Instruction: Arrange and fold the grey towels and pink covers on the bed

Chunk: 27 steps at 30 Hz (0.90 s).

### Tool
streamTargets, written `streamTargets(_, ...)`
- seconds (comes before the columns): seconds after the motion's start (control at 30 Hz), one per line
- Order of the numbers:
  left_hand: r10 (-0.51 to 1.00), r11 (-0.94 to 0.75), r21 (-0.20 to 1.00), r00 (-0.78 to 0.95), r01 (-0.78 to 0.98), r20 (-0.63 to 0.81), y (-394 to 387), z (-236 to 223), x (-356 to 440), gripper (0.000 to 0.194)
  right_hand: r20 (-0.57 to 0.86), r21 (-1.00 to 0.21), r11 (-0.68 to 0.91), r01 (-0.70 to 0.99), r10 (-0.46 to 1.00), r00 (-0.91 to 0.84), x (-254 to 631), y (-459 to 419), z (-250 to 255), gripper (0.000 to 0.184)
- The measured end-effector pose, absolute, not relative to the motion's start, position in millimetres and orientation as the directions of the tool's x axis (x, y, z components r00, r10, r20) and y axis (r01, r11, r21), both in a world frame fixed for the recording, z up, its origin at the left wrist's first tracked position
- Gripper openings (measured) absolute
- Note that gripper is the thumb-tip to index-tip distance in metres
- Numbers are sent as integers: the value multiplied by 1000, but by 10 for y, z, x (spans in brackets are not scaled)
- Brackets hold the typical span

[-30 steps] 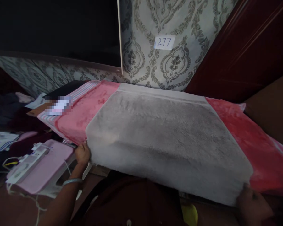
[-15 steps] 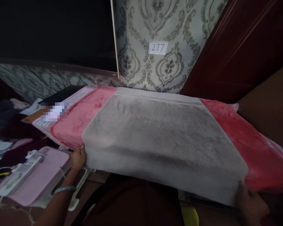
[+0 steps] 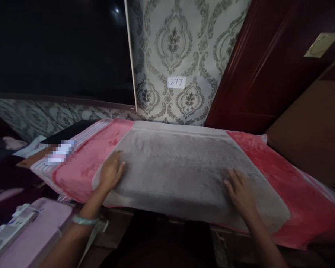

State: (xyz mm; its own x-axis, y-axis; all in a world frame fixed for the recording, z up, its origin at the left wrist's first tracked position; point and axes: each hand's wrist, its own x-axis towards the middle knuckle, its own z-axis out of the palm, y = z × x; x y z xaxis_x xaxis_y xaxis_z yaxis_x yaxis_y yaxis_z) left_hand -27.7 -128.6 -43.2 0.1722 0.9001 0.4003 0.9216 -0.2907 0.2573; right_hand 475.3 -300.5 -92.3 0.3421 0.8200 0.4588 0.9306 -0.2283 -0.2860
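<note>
- The left hand (image 3: 111, 171) lies on the left part of a gray plush cloth (image 3: 173, 167), fingers spread, gripping nothing; a pale bracelet (image 3: 85, 220) circles that wrist.
- The right hand (image 3: 238, 190) is likewise released, its fingers over the right part of the gray cloth.
- The gray cloth is spread over a longer pink-red cloth (image 3: 296, 208), which shows at both ends.
- Beyond the cloths stands a patterned wall bearing a paper marked "277" (image 3: 176, 82).
- At lower left, a white power strip (image 3: 11, 227) rests on a pink panel (image 3: 39, 230).
</note>
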Motion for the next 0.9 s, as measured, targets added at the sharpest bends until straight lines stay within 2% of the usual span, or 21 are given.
streamTargets(0.07,928,-316,182,263,931,264,-1151,-414,-93,64,326,-197,-265,944,890,318,4623,-2811,-965,67)
streamTargets(0.13,958,-275,127,260,953,117,-1067,-456,-20,66,206,-124,-313,942,920,333,4569,-2731,-1045,68)
streamTargets(0.23,975,-221,77,221,972,11,-1014,-536,-36,67,144,-59,-332,941,930,337,4582,-2726,-1153,69)
streamTargets(0.53,980,-199,63,197,978,39,-1035,-555,-48,68,190,-75,-339,938,918,347,4599,-2708,-1191,67)
streamTargets(0.9,969,-213,57,204,975,138,-1007,-638,-67,70,167,-69,-366,928,913,373,4522,-2705,-1081,64)
